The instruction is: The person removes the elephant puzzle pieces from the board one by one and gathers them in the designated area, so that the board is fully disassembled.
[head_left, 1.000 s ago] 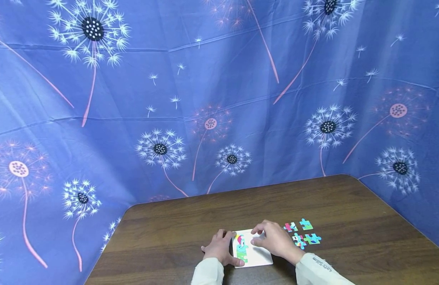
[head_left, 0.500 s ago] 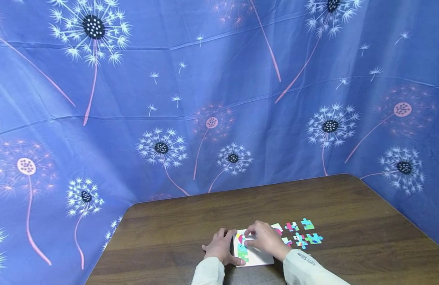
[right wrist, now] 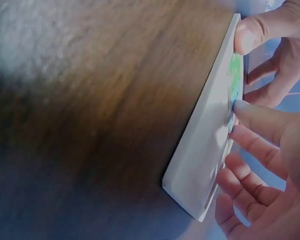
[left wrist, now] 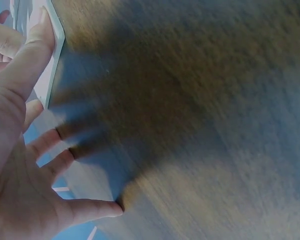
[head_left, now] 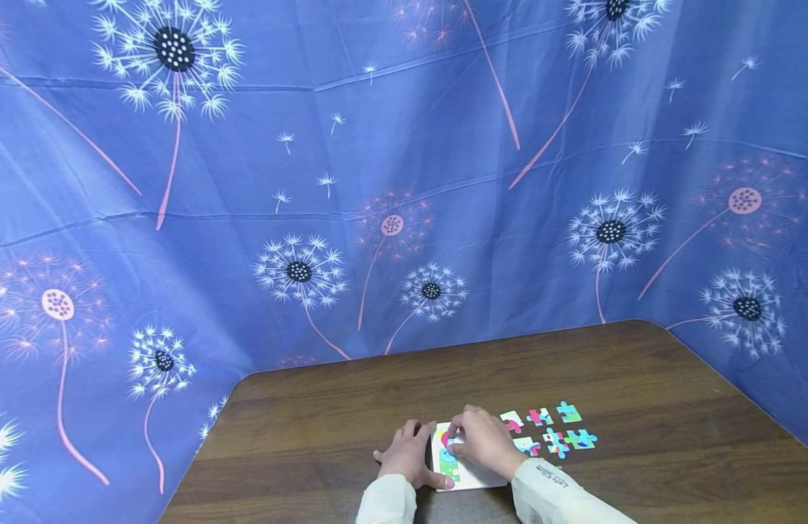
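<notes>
The puzzle board lies flat on the table between the person's hands. Its near edge runs almost left to right, rising slightly toward the right. With the far right part covered and the view so slanted, I cannot tell which way its long axis runs. The pieces set on it form a column along the left side, yellow and red at the far end, blue in the middle, green nearest the person, so that the colours run away from the body.

The left hand is spread, its thumb pressing the board's near left corner. The right hand pinches a blue piece between thumb and forefinger, just at the column; its other fingers bend loosely.

Dark lettering marks the pale right sleeve; the first word looks like "Let's", the second is too small to be sure of.

A second ago the right hand was over the bare white middle of the board; now it is farther left. Two more of the loose pieces beyond it have come into sight, while the left hand keeps its place.
</notes>
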{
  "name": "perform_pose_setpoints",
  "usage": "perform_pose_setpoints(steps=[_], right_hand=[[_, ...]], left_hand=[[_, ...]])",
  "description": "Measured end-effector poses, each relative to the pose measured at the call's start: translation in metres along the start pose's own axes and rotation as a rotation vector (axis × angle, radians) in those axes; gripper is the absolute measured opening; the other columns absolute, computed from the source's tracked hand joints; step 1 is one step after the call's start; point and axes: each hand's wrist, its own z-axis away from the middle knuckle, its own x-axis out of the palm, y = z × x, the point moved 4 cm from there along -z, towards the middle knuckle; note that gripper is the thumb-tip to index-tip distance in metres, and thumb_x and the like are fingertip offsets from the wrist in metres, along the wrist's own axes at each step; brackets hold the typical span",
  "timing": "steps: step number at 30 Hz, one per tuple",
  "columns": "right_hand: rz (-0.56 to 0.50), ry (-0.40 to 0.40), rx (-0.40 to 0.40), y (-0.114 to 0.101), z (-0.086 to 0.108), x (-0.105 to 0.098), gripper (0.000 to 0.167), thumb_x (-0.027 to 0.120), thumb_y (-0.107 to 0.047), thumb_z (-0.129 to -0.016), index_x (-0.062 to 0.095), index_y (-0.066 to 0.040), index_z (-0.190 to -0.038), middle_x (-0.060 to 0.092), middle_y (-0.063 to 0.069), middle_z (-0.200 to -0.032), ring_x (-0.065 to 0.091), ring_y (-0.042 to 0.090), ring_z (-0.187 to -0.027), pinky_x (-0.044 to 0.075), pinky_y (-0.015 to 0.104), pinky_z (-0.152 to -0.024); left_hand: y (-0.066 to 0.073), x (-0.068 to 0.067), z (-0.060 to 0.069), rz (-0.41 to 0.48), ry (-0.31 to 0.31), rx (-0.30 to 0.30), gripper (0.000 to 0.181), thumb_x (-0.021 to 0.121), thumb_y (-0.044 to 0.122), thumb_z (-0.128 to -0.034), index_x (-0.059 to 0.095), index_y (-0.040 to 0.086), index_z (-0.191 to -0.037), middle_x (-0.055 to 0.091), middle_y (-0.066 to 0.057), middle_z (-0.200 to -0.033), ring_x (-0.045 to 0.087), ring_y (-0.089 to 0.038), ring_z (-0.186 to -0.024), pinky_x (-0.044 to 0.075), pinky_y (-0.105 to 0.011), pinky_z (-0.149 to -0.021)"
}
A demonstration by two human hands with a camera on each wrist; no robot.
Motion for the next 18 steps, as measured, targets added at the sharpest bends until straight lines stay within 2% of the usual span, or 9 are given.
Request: perform_pose_setpoints(steps=[12,18], right_hand=[[-0.070,0.012,0.037,0.0029,-0.0015,0.0017,0.032,0.094,-0.017,-0.066,0.064,-0.018,-0.075,0.049,-0.005,-0.077,0.048,0.012,-0.070,0.044,0.032,-0.059],[-0.059,0.022,0.021,0.0052,-0.0036,-0.0016,0.032,0.094,-0.019,-0.065,0.066,-0.015,-0.080,0.054,-0.002,-0.082,0.057,0.019,-0.078,0.050,0.038,-0.065]], left_hand=[[-0.0001,-0.0003,0.0000,0.031,0.010,-0.009,0.093,0.098,0.038,-0.0608,0.056,0.013,-0.140,0.052,-0.015,-0.136,0.050,-0.041,-0.127,0.034,-0.088,-0.087],[0.0001,0.0002,-0.0010,0.018,0.005,-0.009,0.094,0.098,0.038,-0.0612,0.055,0.013,-0.141,0.052,-0.015,-0.134,0.050,-0.040,-0.127,0.035,-0.087,-0.087]])
